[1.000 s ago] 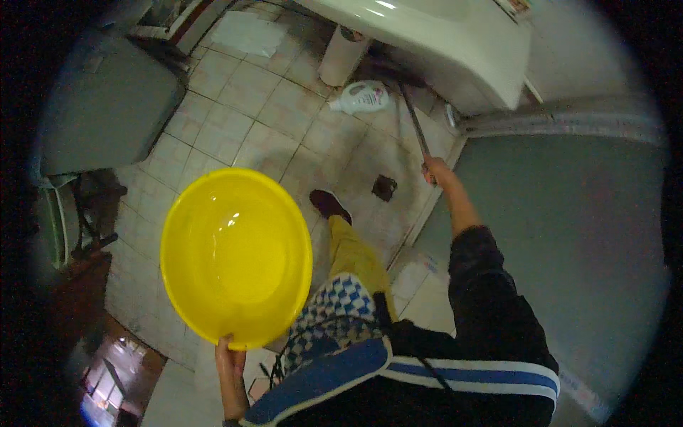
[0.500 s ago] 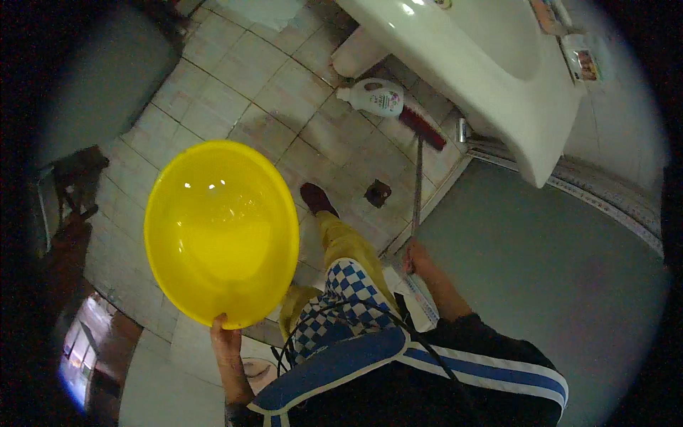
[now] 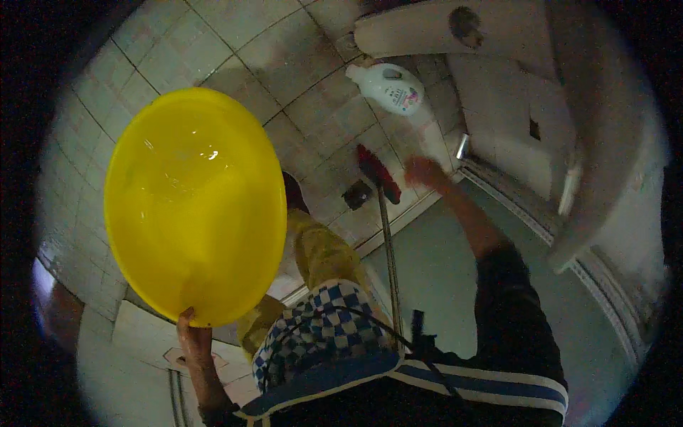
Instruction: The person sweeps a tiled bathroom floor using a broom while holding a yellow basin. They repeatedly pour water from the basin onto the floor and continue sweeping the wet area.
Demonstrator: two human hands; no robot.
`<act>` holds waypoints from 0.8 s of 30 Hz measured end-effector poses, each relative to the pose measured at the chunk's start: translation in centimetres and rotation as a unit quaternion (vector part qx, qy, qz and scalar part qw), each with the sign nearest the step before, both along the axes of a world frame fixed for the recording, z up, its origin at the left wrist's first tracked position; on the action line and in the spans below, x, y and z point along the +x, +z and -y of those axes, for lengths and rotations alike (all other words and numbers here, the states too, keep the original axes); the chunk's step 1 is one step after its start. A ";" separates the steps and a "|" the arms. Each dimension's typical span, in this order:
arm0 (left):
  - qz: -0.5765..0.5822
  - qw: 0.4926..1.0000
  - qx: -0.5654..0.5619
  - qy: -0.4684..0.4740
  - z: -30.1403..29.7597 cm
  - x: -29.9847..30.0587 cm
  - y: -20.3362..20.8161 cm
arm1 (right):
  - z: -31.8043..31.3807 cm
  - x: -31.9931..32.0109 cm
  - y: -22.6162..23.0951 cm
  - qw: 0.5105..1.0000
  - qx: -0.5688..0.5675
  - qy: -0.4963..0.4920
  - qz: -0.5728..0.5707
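Note:
My left hand (image 3: 196, 340) grips the near rim of a yellow plastic basin (image 3: 196, 235), thumb on the inside. The basin is tilted, and its glossy inner side faces me. Out to the right, my right hand (image 3: 425, 173) is stretched forward, off the broom; its fingers are blurred. Just left of it are the red bristles of a broom (image 3: 380, 176), whose thin metal handle slants back toward my apron. A white jug-shaped bottle (image 3: 393, 91) with a handle lies on the tiles beyond the right hand.
A dark square floor drain (image 3: 357, 194) lies beside the broom head. White sanitary ware (image 3: 405, 32) stands at the far right. A raised ledge edge and metal track (image 3: 512, 206) run along the right. My dark shoe (image 3: 293, 192) is on the tiled floor.
My right hand has let go of the broom handle and moved forward toward the bottle. The broom's head has come nearer, its handle now against my front. The basin stays in my left hand.

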State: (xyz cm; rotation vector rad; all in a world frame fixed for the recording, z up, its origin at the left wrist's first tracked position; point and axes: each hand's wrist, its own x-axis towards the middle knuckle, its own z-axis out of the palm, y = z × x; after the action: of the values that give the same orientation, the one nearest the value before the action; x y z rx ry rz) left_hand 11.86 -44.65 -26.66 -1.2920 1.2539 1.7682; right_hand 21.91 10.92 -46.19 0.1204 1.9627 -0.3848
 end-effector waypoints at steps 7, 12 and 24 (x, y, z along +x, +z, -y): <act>-0.020 0.991 -0.078 -0.104 9.0 4.7 -4.9 | -7.2 -16.2 -19.4 0.917 0.274 0.132 -0.258; 0.045 0.983 -0.149 -0.102 11.3 6.6 -5.4 | -8.1 -14.4 -22.1 0.852 0.207 0.300 -0.375; -0.026 0.946 -0.224 -0.233 9.4 7.8 -5.6 | -3.9 -12.5 -22.9 0.849 0.201 0.301 -0.384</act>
State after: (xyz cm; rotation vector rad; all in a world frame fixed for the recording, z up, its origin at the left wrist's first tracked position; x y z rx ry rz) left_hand 19.70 -54.08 -32.29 -1.0550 1.8870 1.2281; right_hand 9.37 14.82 -69.11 -0.4499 2.7012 0.4854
